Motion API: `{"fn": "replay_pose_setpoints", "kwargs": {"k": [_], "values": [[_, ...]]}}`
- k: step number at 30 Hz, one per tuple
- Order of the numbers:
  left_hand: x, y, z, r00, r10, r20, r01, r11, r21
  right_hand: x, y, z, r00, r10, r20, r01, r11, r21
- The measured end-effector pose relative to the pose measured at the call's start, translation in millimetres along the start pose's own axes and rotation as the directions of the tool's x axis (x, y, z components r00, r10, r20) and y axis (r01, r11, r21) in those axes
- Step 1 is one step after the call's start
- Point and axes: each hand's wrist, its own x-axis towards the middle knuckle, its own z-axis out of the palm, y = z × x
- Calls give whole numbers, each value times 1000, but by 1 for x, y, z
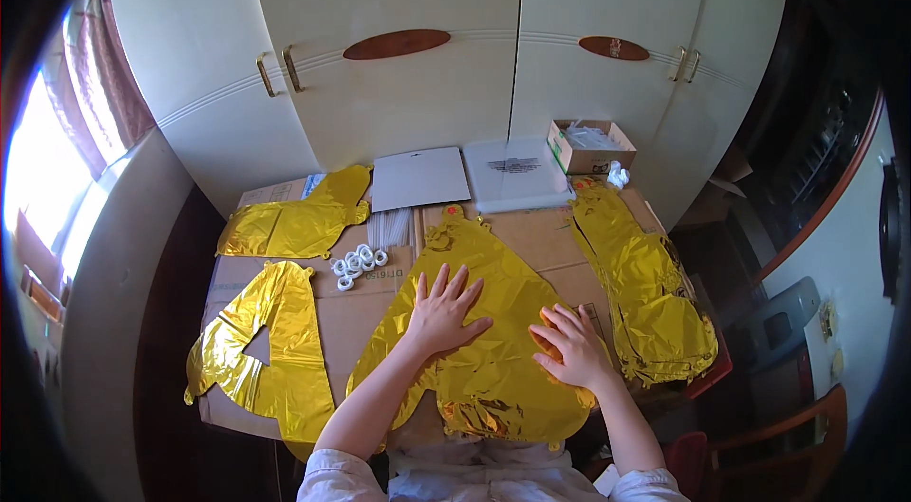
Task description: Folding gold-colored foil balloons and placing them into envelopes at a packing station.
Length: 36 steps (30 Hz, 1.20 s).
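A large flat gold foil balloon point(503, 303) lies in front of me on the cardboard-covered table, its near edge reaching my lap. My left hand point(444, 314) rests palm down on its middle with the fingers spread. My right hand point(574, 352) lies on the balloon's right side, fingers apart and slightly bent, with the foil creased and reflecting beneath them. To the left is a gold foil balloon shaped like a letter A point(292, 341), with a hole in its middle. Another folded gold foil balloon point(294, 227) lies behind it. At the right stretches a wrinkled gold foil balloon point(645, 293).
Several small white rolls point(357, 262) sit by a bundle of thin clear sticks point(389, 229). Behind them lie a pale flat board point(420, 179) and a clear plastic packet point(515, 177). A small open box point(610, 160) stands at the back right, before the white cabinet point(389, 113). A wooden chair point(826, 445) is at the lower right.
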Motion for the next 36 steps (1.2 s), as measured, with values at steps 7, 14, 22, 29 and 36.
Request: {"fn": "replay_pose_setpoints", "kwargs": {"k": [7, 14, 22, 29, 36], "values": [[0, 2, -2, 1000, 6, 6, -6, 1000, 1, -2, 1, 2, 1000, 12, -24, -11, 1000, 27], [-1, 4, -3, 1000, 6, 17, -6, 1000, 17, -3, 3, 4, 997, 56, -46, -51, 993, 105], [0, 1, -7, 1000, -5, 27, 5, 1000, -1, -1, 1, 3, 998, 57, -27, -54, 992, 111], [3, -76, -51, 993, -100, 57, 97, 993, 61, 3, -1, -8, 997, 63, -54, -59, 995, 77], [-18, -229, -80, 859, -502, -98, 504, 864, 2, 9, -4, -24, 999, -6, -49, 8, 999, 37]]}}
